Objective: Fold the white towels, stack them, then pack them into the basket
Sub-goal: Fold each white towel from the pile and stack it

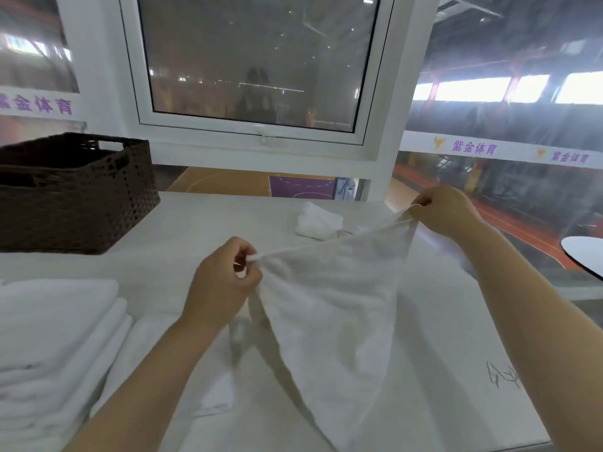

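1. A white towel [332, 301] is held up over the desk [195, 223]; its top corners are pinched by the fingers of the left hand [222, 285] and right hand [447, 212].
2. The folding step is judged in hand; next, the towel should be laid flat, near the folded stack [55, 337].

2 bare arms come up from the bottom of the frame. Each arm is bare all the way down, with no sleeve on it. The left hand [222, 282] and the right hand [447, 213] wear no gloves, rings or watch.
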### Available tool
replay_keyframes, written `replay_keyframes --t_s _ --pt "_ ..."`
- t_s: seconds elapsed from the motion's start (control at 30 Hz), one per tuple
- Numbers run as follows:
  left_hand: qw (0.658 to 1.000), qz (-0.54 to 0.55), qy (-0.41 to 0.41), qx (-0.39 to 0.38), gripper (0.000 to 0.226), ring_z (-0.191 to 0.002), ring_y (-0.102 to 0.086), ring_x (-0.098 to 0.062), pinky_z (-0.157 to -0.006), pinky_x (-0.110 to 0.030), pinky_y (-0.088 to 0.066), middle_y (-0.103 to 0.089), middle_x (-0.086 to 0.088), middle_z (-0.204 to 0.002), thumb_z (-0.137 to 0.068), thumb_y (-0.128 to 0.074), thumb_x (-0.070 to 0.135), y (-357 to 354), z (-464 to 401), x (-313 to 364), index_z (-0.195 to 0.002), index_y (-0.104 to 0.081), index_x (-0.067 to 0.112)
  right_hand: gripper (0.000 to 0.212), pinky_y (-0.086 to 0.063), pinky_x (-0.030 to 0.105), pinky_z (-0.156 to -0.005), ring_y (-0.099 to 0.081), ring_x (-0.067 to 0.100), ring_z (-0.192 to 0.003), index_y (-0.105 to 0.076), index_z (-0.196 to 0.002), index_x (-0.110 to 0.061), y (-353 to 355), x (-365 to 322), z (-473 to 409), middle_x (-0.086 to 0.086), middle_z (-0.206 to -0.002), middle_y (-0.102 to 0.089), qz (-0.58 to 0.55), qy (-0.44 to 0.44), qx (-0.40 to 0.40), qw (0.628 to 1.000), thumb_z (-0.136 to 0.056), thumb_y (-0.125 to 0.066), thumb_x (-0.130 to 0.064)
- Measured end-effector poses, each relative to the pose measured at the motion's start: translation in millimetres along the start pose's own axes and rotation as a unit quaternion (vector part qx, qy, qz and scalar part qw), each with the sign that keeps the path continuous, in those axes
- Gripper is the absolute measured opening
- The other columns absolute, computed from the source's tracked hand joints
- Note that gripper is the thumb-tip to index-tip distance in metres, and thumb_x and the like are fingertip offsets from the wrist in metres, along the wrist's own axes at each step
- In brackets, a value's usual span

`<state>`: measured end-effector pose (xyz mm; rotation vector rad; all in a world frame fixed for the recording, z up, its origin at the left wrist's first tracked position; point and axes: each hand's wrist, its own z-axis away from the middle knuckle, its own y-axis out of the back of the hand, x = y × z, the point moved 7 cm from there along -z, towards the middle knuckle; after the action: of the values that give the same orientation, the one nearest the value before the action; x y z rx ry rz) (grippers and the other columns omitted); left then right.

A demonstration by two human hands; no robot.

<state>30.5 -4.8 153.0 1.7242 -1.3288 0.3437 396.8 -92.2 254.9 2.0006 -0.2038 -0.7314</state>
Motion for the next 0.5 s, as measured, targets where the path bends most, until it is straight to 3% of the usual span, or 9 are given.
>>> replay_keyframes --t_s 0.13,0.23,0.3,0.37,0.5 --pt "0.989 -0.122 -0.087 -0.007 0.012 -0.076 -0.058 -0.01 -0.066 -0.033 -0.049 -0.061 0.011 -0.081 -0.084 -0.063 0.02 37 -60 24 -0.086 -0.055 0.028 0.012 -0.052 0.035 -0.085 -0.062 0.023 -0.092 -0.072 -0.088 -0.015 11 -9 -11 0.0 -0.09 -0.068 0.081 0.02 -0.06 0.995 -0.082 -0.063 -0.02" --pt "0.976 -0.188 -0.111 -0.011 0.01 -0.074 -0.057 -0.014 -0.064 -0.035 -0.048 -0.06 0.01 -0.079 -0.082 -0.063 0.021 56 -95 43 -0.087 -0.056 0.027 0.012 -0.053 0.029 -0.071 -0.061 0.019 -0.072 -0.071 -0.09 -0.017 18 -15 -21 -0.002 -0.08 -0.067 0.101 0.018 -0.091 0.99 -0.083 -0.061 -0.018" --pt "0.97 -0.218 -0.109 -0.006 0.009 -0.074 -0.057 -0.018 -0.067 -0.038 -0.049 -0.06 0.009 -0.078 -0.081 -0.061 0.021 67 -113 52 -0.087 -0.056 0.025 0.011 -0.051 0.027 -0.062 -0.058 0.018 -0.065 -0.068 -0.092 -0.017 20 -21 -25 -0.002 -0.078 -0.062 0.074 0.012 -0.122 0.99 -0.084 -0.06 -0.015" --pt "0.969 -0.219 -0.111 0.004 0.009 -0.075 -0.058 -0.019 -0.068 -0.039 -0.05 -0.061 0.009 -0.077 -0.081 -0.061 0.021 77 -126 58 -0.086 -0.055 0.025 0.012 -0.049 0.025 -0.059 -0.054 0.018 -0.073 -0.063 -0.089 -0.019 20 -26 -27 0.0 -0.087 -0.059 0.014 0.0 -0.141 0.99 -0.086 -0.057 -0.009" --pt "0.969 -0.222 -0.108 0.013 0.008 -0.076 -0.059 -0.019 -0.07 -0.04 -0.05 -0.063 0.007 -0.08 -0.082 -0.062 0.023 89 -142 61 -0.088 -0.057 0.025 0.031 -0.041 0.028 -0.064 -0.047 0.022 -0.083 -0.047 -0.075 -0.021 23 -39 -27 0.001 -0.092 -0.058 -0.13 0.046 -0.114 0.984 -0.077 -0.041 0.009"
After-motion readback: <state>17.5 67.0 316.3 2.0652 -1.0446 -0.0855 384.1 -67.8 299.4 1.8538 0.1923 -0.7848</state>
